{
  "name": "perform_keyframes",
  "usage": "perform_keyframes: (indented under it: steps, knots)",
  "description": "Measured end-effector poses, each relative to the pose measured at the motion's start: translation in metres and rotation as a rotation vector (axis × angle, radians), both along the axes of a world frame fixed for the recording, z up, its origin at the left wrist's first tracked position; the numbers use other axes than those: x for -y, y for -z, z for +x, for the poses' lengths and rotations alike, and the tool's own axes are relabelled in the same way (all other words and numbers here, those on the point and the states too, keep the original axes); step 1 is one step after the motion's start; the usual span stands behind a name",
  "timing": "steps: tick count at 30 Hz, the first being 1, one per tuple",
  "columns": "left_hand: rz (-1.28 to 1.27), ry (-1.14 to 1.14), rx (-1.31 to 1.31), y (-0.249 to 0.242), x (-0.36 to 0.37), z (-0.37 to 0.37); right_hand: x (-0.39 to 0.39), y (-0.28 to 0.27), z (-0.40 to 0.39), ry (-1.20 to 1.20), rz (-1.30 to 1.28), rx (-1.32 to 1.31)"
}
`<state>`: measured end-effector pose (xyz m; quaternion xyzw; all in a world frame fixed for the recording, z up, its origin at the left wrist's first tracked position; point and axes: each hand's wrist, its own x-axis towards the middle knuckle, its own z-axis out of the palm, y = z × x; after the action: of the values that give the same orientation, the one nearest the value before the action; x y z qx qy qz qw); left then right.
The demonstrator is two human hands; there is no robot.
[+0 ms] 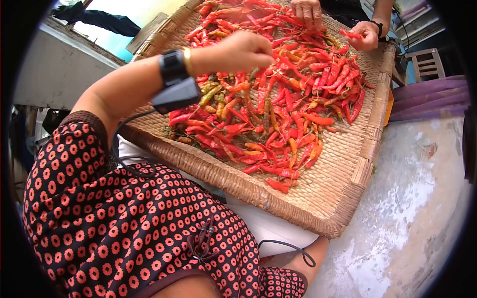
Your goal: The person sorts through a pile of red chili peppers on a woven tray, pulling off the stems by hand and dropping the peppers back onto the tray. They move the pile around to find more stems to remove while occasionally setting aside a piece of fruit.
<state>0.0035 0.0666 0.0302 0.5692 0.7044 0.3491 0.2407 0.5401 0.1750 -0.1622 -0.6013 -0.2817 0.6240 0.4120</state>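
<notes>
My left hand (238,51) is over the pile of red chili peppers (293,119), with its fingers curled closed. Whatever may be between the fingertips is hidden. On that wrist are a black watch, a gold bangle and a dark boxy device on a cable. The peppers lie in a woven wicker tray (343,164); most are red, with several orange or yellow-green ones, some of them wrinkled. Of my right arm (312,256), only a part of the forearm shows at the tray's near corner, and the hand is out of sight.
Across the tray, another person's hand (307,14) rests among the peppers, and their other hand (366,36) holds a red pepper. A wooden chair (427,64) and purple cloth (430,99) are at the right. Worn concrete floor (397,213) lies beside the tray.
</notes>
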Motion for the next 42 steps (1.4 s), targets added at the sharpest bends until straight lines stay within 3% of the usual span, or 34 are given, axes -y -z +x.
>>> perform_keyframes:
  steps: [5,7,8,9,11,13,14,18,26,29,32,35,40,42]
  knots:
    - [-0.024,-0.238,0.302,-0.015,0.005,-0.062,-0.011,-0.004,-0.051,-0.011,0.013,-0.077]
    - [0.112,-0.369,0.045,0.001,0.002,-0.081,-0.016,-0.005,-0.068,-0.018,0.012,-0.107]
    - [0.192,-0.344,-0.264,0.013,0.001,-0.095,-0.019,-0.005,-0.076,-0.022,0.016,-0.121]
    - [0.193,-0.340,-0.267,0.019,0.005,-0.090,-0.021,-0.005,-0.084,-0.024,0.016,-0.135]
    - [0.019,-0.144,-0.662,0.027,0.020,-0.064,-0.028,-0.006,-0.100,-0.028,0.017,-0.161]
    - [-0.133,0.071,-0.789,0.034,0.038,-0.037,-0.033,-0.005,-0.114,-0.031,0.015,-0.187]
    - [-0.061,0.082,-0.896,0.041,0.045,-0.031,-0.035,-0.005,-0.120,-0.029,0.017,-0.197]
    - [0.024,0.003,-0.847,0.044,0.037,-0.033,-0.041,-0.004,-0.144,-0.035,0.017,-0.230]
    - [-0.072,0.054,-0.759,0.046,0.014,-0.049,-0.054,-0.015,-0.179,-0.024,0.051,-0.258]
    - [-0.012,0.039,-0.740,0.033,0.014,-0.042,-0.038,-0.022,-0.168,-0.010,0.038,-0.254]
    - [0.051,-0.122,-0.670,0.030,0.007,-0.050,-0.023,-0.037,-0.148,0.030,0.039,-0.238]
    - [-0.098,-0.064,-0.616,0.057,0.004,-0.066,-0.009,-0.059,-0.120,0.085,0.067,-0.218]
    - [-0.030,-0.019,-0.682,0.059,0.009,-0.055,0.006,-0.101,-0.054,0.144,0.173,-0.194]
    - [-0.003,0.006,-0.651,0.057,0.011,-0.056,0.000,-0.109,-0.013,0.003,0.332,-0.606]
